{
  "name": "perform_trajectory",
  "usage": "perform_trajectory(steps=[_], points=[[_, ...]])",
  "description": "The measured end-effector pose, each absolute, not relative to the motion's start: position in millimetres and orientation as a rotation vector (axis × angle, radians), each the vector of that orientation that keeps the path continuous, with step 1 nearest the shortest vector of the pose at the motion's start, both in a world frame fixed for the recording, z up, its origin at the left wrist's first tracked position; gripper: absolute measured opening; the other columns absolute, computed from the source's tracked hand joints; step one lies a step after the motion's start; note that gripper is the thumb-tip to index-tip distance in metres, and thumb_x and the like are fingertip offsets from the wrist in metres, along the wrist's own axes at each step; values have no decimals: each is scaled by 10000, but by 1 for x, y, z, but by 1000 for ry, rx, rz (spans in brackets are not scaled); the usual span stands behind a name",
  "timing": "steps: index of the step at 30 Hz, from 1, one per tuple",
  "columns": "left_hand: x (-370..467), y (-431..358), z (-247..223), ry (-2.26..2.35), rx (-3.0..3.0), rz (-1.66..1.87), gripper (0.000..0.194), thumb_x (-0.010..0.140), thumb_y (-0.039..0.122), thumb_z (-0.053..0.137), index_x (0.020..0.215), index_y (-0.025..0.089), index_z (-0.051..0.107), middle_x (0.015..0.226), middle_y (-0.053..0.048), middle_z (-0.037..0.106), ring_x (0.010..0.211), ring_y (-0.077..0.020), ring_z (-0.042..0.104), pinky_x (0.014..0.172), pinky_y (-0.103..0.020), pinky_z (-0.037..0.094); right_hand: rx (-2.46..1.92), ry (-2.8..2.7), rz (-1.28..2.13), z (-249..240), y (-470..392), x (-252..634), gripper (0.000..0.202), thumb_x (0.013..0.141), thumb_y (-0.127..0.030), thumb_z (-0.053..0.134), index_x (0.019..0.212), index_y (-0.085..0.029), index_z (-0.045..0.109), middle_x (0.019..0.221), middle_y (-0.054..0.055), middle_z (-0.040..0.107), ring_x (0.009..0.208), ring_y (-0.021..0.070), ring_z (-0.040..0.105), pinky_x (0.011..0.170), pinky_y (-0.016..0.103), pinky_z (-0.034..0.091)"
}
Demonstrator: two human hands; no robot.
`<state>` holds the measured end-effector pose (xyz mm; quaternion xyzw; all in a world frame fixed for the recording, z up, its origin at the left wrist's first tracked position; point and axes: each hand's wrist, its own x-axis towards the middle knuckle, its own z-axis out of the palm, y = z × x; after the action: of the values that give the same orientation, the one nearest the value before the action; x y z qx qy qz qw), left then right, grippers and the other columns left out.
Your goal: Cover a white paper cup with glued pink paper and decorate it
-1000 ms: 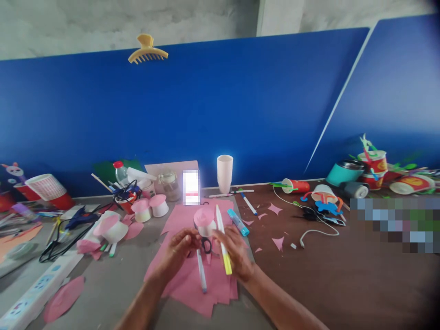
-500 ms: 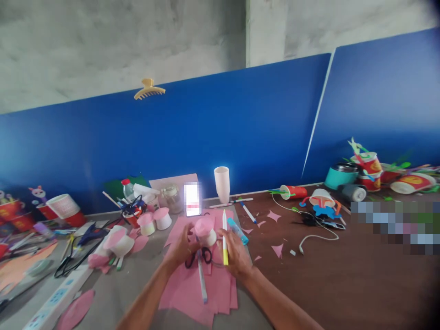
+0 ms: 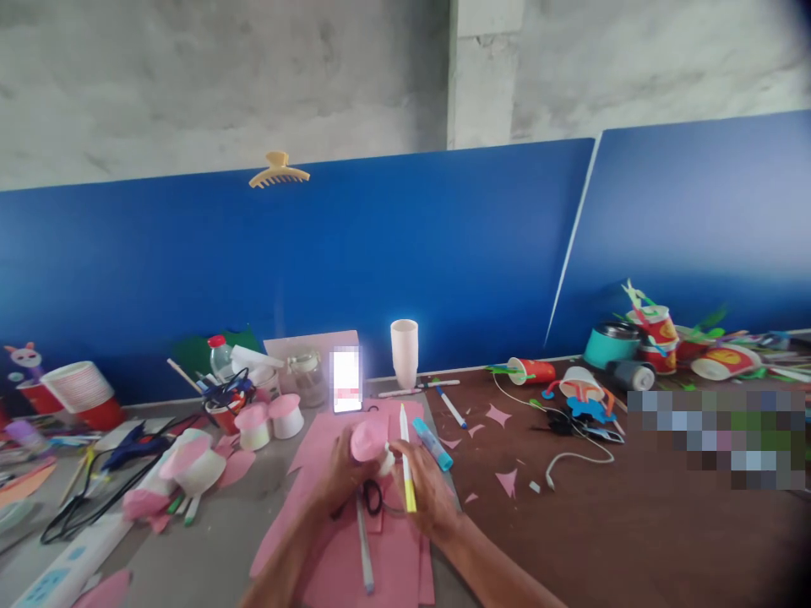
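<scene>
My left hand (image 3: 342, 475) is closed round the side of a white paper cup with a pink paper top (image 3: 368, 441), which is slightly tilted. A marker with a white barrel and yellow end (image 3: 407, 473) is gripped in my right hand (image 3: 434, 498), its tip pointing up and away. The right fingertips reach close to the cup's lower edge; whether they touch it I cannot tell. Beneath the hands lie black-handled scissors (image 3: 373, 498) and a grey-white marker (image 3: 365, 549) on stacked pink paper sheets (image 3: 329, 566).
A lit phone (image 3: 346, 380) stands behind the paper, beside a stack of white cups (image 3: 405, 353). Two pink-topped cups (image 3: 285, 417) and a power strip (image 3: 69, 561) are on the left. Right of my hands are a light-blue tube (image 3: 433, 444), pink scraps (image 3: 507, 483) and a white cable (image 3: 579, 456).
My left hand has closed in round the cup, which has turned and tilted a little. My right hand still holds the marker. The whole view has shifted slightly.
</scene>
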<state>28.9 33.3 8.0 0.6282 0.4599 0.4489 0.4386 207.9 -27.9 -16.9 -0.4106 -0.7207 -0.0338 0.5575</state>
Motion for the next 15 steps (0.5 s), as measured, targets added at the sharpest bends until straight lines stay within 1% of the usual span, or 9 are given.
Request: perform_trajectory(steps=[4, 7, 9, 11, 13, 15], points=[[28, 34, 1, 1243, 1598, 1228, 495, 571, 215, 815, 1043, 217, 666, 1139, -108, 639, 1198, -400, 489, 1004, -489, 413, -948, -1659, -95, -19, -30, 211, 340, 1028, -242, 446, 1359, -241, 524, 1083, 90, 726, 940, 254, 718, 827, 416, 614], [26, 34, 0, 1296, 1624, 1273, 408, 549, 224, 821, 924, 217, 659, 1019, -99, 633, 1107, -386, 505, 994, -518, 395, -940, -1603, -78, -17, -32, 212, 325, 1047, -299, 427, 1341, -238, 550, 1078, 102, 725, 945, 255, 721, 829, 415, 611], [23, 35, -2, 1334, 1625, 1299, 353, 550, 231, 809, 858, 220, 637, 947, -77, 607, 1052, -370, 514, 967, -534, 402, -921, -1570, -5, -12, -34, 210, 288, 1047, -311, 427, 1274, -248, 593, 984, 78, 724, 867, 235, 718, 791, 387, 611], [21, 35, -5, 1347, 1618, 1340, 335, 552, 240, 807, 833, 224, 624, 931, -70, 593, 1042, -372, 518, 956, -549, 407, -909, -1532, 60, -6, -36, 206, 227, 1033, -315, 453, 1160, -252, 630, 894, 57, 705, 785, 222, 701, 732, 359, 606], [18, 36, -9, 1338, 1612, 1382, 353, 558, 257, 820, 857, 230, 635, 962, -83, 602, 1078, -392, 520, 978, -557, 403, -914, -1481, 83, 0, -38, 202, 168, 1012, -328, 497, 1053, -255, 643, 856, 47, 691, 732, 217, 687, 670, 336, 595], [15, 38, -12, 1316, 1584, 1426, 394, 555, 280, 844, 899, 232, 656, 1000, -101, 616, 1109, -416, 528, 1005, -553, 399, -940, -1464, 123, 7, -39, 198, 148, 999, -350, 523, 991, -262, 642, 820, 33, 682, 679, 210, 679, 611, 314, 582]])
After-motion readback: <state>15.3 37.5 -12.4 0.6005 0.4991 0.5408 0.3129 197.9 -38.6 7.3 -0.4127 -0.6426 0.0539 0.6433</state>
